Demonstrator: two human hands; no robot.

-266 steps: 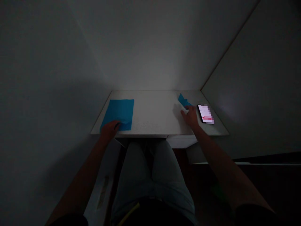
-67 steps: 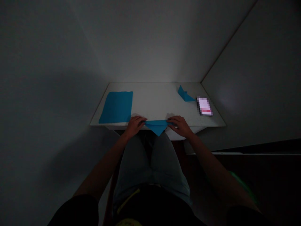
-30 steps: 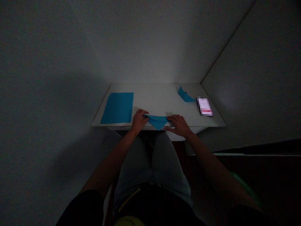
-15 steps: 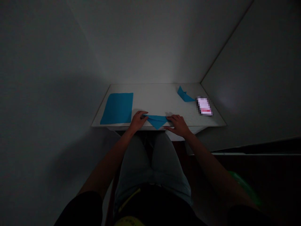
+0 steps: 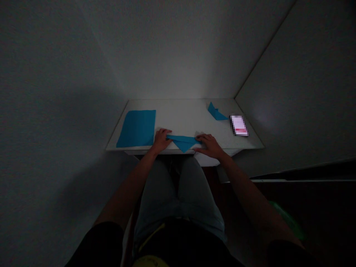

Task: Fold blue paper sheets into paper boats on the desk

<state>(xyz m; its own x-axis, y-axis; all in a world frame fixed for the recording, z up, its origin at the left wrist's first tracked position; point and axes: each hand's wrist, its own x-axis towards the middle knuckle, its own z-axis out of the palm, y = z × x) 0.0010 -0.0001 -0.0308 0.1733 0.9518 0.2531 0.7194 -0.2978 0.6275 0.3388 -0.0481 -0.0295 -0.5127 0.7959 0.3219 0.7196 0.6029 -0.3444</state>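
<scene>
A partly folded sheet of blue paper [image 5: 183, 141] lies near the table's front edge, a long band across its top and a point aimed at me. My left hand [image 5: 161, 141] is closed on the band's left end, fingers on the far side and thumb nearer me. At the right end, my right hand [image 5: 210, 145] pinches the paper, its fingertips covering that corner and its thumb lower, by the table edge. Past my right hand sits a folded blue paper boat [image 5: 216, 112].
Flat blue paper [image 5: 137, 128] lies on the left of the white table [image 5: 180, 115]. A phone [image 5: 239, 125] with a lit, blurred screen is at the right. Walls stand behind the table and on both sides. Something green [image 5: 286, 219] shows at lower right.
My left fingers have shifted slightly at the band's left end, and more of that corner shows. My right hand stays at its end. The whole view has slid a little.
</scene>
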